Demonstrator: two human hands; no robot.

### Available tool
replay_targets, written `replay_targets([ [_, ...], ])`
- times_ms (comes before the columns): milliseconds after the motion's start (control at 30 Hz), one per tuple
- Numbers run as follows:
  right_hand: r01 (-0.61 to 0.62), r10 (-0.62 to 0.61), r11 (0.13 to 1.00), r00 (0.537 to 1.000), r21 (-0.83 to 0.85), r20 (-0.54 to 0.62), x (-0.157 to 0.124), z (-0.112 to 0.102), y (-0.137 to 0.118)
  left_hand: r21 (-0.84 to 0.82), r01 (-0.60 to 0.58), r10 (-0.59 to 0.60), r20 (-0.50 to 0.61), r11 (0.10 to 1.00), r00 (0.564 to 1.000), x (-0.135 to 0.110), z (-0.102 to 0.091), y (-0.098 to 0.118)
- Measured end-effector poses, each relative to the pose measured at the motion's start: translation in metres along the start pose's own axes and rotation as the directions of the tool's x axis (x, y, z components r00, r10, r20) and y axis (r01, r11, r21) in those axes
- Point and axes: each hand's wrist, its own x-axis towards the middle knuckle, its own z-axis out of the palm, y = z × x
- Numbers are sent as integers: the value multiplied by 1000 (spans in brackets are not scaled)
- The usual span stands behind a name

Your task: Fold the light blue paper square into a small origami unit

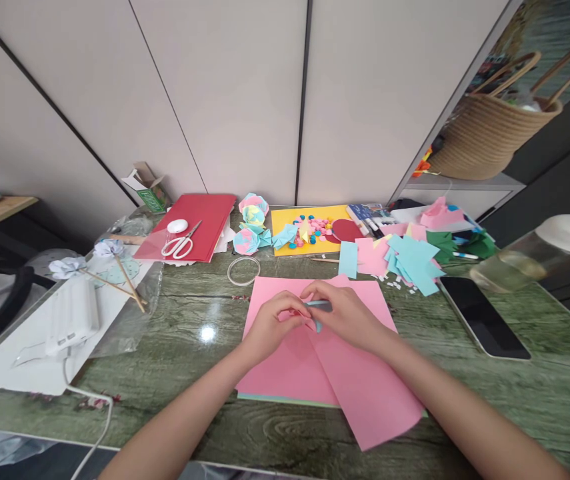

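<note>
My left hand and my right hand meet above a stack of pink paper sheets. Between their fingertips is a small folded paper piece, light blue with some pink showing. Both hands pinch it, thumbs and forefingers closed; the fingers hide part of its shape. One long pink sheet lies askew on the stack, its lower corner reaching past the edge. Behind the stack are light blue paper pieces and pink paper pieces, with tiny white scraps near them.
Folded paper balls stand near the wall beside a yellow sheet bearing colored bits. White scissors rest on a red folder. A tape ring, a phone, a clear jar and a white power bank surround the stack.
</note>
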Motion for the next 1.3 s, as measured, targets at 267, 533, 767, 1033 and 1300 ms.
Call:
replay_targets([
  [267, 37, -45, 995, 995, 88, 88, 0, -1, -3, -201, 138, -138, 15, 970, 990, 1, 1, -2],
  [533, -1, -9, 998, 986, 61, 169, 0, -13, 4, -297, 198, -172, 111, 934, 979, 2, 1, -5],
  [767, 59, -92, 989, 962, 136, 258, 6, -19, 15, -271, 223, -197, 123, 936, 973, 4, 0, -5],
  [1033, 8, -53, 988, 956, 153, 290, 9, -22, 24, -255, 216, -191, 121, 943, 974, 5, -3, -4],
  [1300, 27, -91, 970, 961, 241, 261, 8, -17, 15, -166, 179, -176, 35, 970, 984, 5, -4, -9],
])
